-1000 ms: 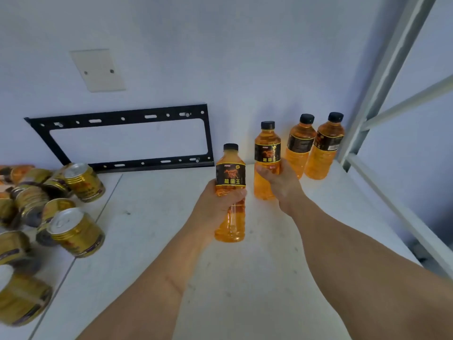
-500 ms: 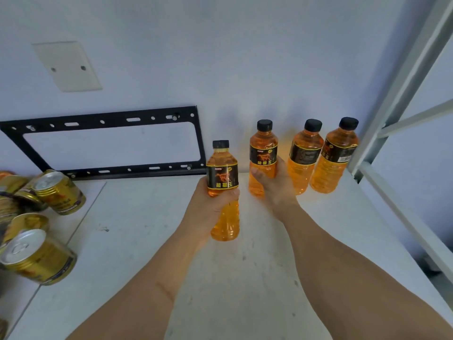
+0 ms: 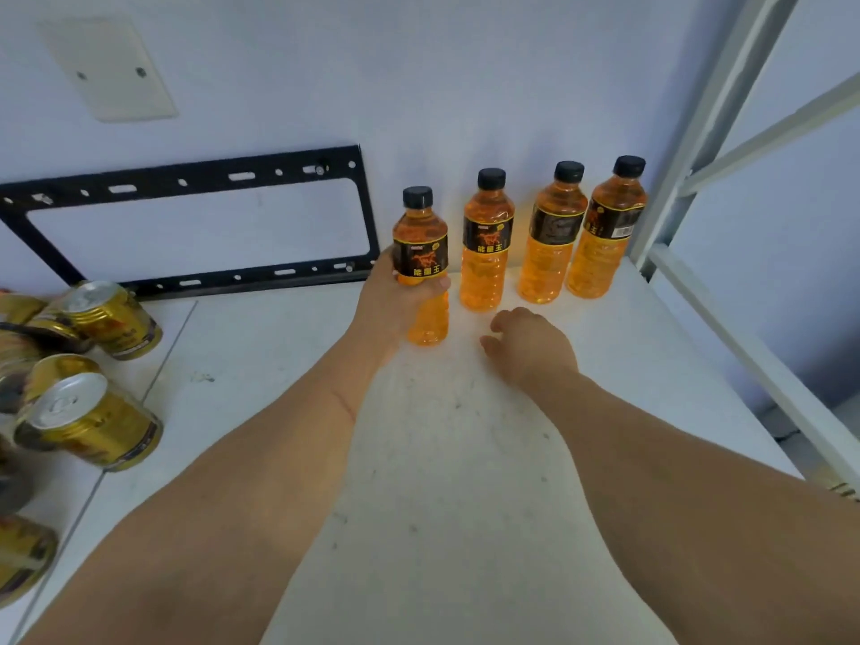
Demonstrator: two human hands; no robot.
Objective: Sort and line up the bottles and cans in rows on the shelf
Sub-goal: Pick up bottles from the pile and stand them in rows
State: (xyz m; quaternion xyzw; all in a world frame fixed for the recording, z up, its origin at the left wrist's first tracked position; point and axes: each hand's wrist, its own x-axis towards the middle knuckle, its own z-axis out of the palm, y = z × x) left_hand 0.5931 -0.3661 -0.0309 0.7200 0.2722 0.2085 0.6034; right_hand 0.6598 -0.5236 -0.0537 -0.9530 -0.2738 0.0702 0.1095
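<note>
The left hand [image 3: 395, 295] is wrapped around the middle of an orange drink bottle [image 3: 422, 267], fingers curled across its black label with the thumb side toward the wall. The bottle stands upright with its base at or just above the white shelf [image 3: 442, 458]; whether it touches cannot be told. Its black cap points up.

Just to its right stands a second bottle [image 3: 486, 242], near but not touching the held one. Further right are a third bottle [image 3: 551, 235] and a fourth bottle [image 3: 605, 230], these two close enough that their shoulders nearly meet. All three stand upright against the back wall [image 3: 465, 86], forming a row that the held bottle extends at its left end, slightly nearer the viewer.

The right hand [image 3: 530, 346] holds nothing; its fingers hang loosely curled just in front of the second bottle, apart from it.

Behind the held bottle and to the left, a black metal bracket [image 3: 186, 225] leans along the wall, its right corner close to the left hand's knuckles. Above it a pale blank plate [image 3: 109, 69] is fixed to the wall. At the left edge lies a jumble of gold cans [image 3: 88, 421], most on their sides, well apart from the bottles. A grey shelf post [image 3: 707, 123] and rails close the right side, just beside the fourth bottle.
</note>
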